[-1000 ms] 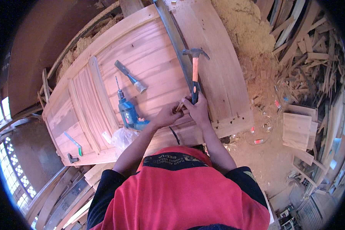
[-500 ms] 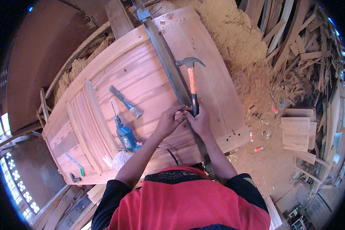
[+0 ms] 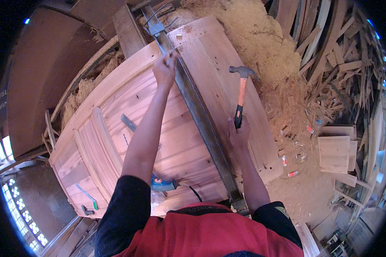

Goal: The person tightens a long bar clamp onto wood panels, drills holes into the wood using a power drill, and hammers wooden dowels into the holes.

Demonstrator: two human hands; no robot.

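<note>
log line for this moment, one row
left hand: on far end of metal bar | right hand: holds hammer raised | door: flat under bar | drill: by left arm

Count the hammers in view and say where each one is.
1. The hammer, with an orange and black handle, is gripped in the right hand, head raised over the wooden door, right of the long metal bar. Others may be hidden under the arms.

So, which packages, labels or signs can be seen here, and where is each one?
Small red and white packets: on the sawdust floor right of the door, flat, too small to tell more.
Blue drill: on the door by the left arm; any label is unreadable.
No signs or screens in view.
</note>
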